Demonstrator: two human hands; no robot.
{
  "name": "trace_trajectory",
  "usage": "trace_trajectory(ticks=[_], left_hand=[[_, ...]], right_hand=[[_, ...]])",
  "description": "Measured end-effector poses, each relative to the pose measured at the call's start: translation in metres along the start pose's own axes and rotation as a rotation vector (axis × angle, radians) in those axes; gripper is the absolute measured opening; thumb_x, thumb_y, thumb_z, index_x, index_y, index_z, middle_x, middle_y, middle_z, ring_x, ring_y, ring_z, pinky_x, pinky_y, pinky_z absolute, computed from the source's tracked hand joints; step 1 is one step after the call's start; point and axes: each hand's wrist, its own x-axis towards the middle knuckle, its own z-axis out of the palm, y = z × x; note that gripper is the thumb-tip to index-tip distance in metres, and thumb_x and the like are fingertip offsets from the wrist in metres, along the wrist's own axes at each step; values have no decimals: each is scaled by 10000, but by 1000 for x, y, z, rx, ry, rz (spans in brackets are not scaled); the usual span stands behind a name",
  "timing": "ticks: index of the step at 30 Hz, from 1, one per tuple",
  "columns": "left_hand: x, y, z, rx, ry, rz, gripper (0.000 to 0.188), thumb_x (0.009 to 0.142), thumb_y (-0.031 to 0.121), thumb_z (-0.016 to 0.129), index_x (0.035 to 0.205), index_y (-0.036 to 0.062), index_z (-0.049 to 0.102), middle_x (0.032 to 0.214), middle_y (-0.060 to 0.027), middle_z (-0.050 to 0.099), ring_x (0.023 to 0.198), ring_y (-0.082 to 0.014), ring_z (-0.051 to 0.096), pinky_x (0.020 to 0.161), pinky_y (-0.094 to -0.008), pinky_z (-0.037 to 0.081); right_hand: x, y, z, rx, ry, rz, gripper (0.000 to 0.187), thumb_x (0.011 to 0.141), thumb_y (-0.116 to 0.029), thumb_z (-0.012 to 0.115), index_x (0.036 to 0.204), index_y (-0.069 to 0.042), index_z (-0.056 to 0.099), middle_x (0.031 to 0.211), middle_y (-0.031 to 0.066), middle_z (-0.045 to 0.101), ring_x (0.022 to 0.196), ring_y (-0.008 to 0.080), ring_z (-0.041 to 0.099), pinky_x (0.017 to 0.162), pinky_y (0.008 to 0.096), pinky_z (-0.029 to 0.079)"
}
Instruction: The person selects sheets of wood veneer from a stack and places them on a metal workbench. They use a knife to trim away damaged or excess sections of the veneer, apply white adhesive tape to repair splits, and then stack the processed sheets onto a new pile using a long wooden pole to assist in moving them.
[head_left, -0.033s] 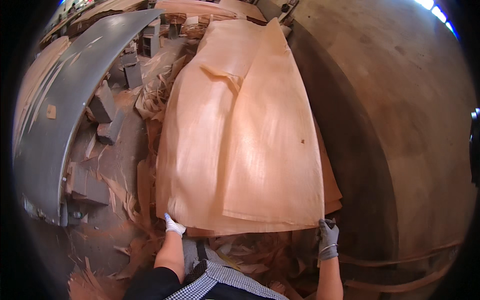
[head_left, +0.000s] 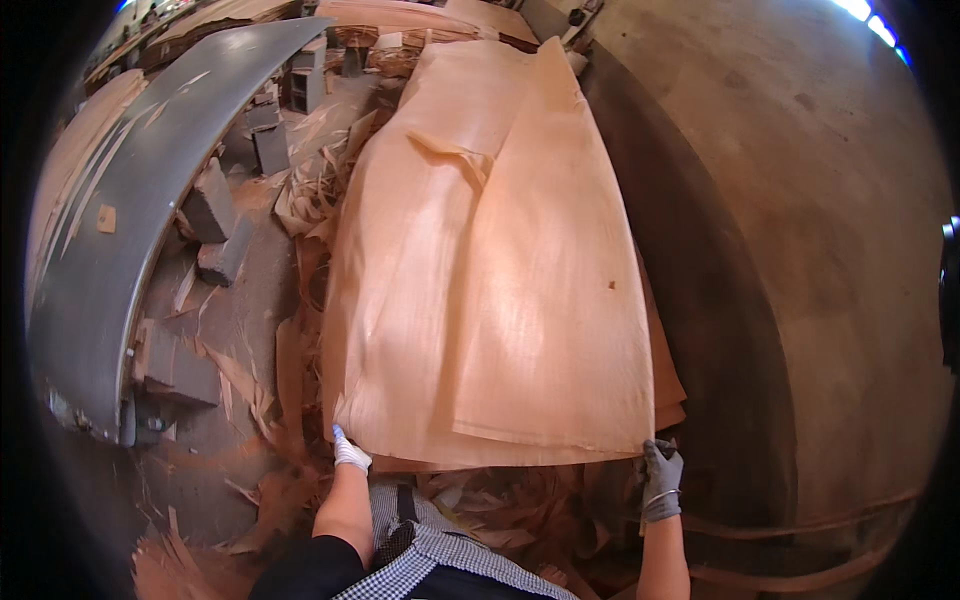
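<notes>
A large thin sheet of reddish-tan wood veneer (head_left: 400, 280) stretches away from me over a stack. Along its right half lies a second layer of veneer (head_left: 555, 300), its left edge forming a long overlap and a small dark spot near its right side. A torn flap (head_left: 450, 152) curls up toward the far end. My left hand (head_left: 350, 450), in a white glove with bluish fingertips, is closed on the sheet's near left corner. In a grey glove, my right hand (head_left: 662, 480) pinches the near right corner. Both hands' fingers are partly hidden by the sheet.
To the left, a long dark panel (head_left: 130, 220) rests on blocks (head_left: 210, 205). Torn veneer scraps (head_left: 310, 200) litter the floor beside the stack and below my hands. More stacked veneer (head_left: 400, 15) lies at the back. Concrete floor (head_left: 800, 250) extends on the right.
The view has shifted very slightly, so sheet and hands sit a little further right. Both hands keep their hold on the veneer corners.
</notes>
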Motion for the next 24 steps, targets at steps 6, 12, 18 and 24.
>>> trace_trajectory(ticks=[6,12,18,24], left_hand=[[-12,-82,17,-72,33,180,508,779,289,691,1204,77,511,1186,-81,561,1066,-274,530,965,-461,399],[-46,-113,18,-101,-74,115,440,785,154,661,1192,114,502,1221,-87,525,1147,-284,468,1009,-448,349],[-35,-134,20,39,-27,247,445,772,94,663,1179,137,487,1231,-93,490,1164,-319,436,1028,-474,311],[-34,-176,43,89,37,389,392,773,48,658,1121,96,486,1012,-74,570,945,-262,558,867,-440,449]], right_hand=[[94,29,-68,-72,54,-67,170,813,-167,677,787,-73,538,502,24,499,340,124,435,306,252,321],[129,69,-73,-88,50,-37,133,805,-108,658,820,-40,544,512,49,514,339,130,435,304,264,325],[164,101,-71,-24,34,4,131,803,-98,657,812,-45,537,497,45,490,334,146,436,289,277,332],[220,132,-86,-18,-36,-15,131,810,-89,651,811,-53,526,530,46,506,356,143,448,297,279,349]])
